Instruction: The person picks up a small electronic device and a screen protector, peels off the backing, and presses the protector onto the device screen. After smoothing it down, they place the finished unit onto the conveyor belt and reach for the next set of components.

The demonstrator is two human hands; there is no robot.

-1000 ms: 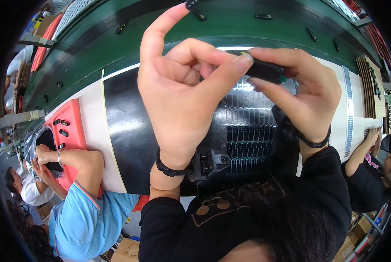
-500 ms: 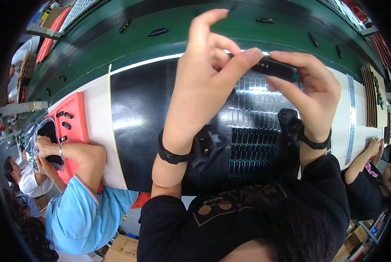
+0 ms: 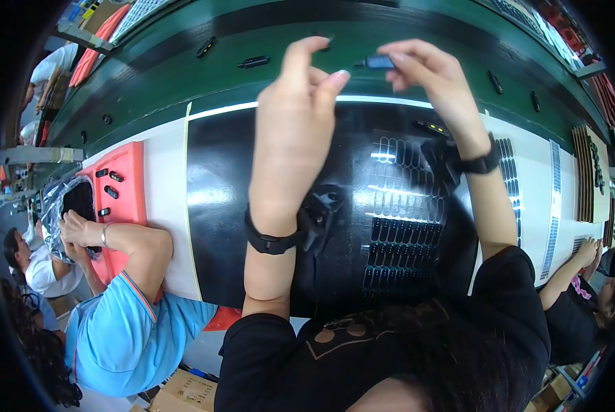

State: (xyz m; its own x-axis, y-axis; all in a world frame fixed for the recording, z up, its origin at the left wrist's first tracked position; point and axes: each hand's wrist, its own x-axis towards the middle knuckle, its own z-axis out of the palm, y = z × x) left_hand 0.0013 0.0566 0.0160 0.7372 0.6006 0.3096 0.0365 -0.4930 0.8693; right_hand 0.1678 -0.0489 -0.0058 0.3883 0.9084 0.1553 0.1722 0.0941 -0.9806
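My right hand (image 3: 431, 79) pinches a small dark oblong device (image 3: 379, 62) between thumb and fingers, above the green conveyor belt. One narrow tip of the device points left. To its left my left hand (image 3: 297, 117) is raised over the far edge of the black mat, slightly blurred. Its index finger and thumb stand apart, and I see nothing between them. A second black device (image 3: 431, 128) with yellow dots lies on the mat below my right hand. Nearer me is a sheet of oval stickers (image 3: 405, 254), black in its near rows and clear outlines farther off.
Several black devices lie on the green belt (image 3: 280, 86). At left a co-worker's hands (image 3: 77, 230) work in a plastic-lined red tray (image 3: 130, 185). More sticker strips (image 3: 510, 172) lie right of the mat, near stacked boards (image 3: 589, 172). Another person's hands (image 3: 587, 253) are at far right.
Both hands were together on one black device; now they are apart. A device lies on the mat, and my right hand has moved left and away from me, holding a device over the belt.
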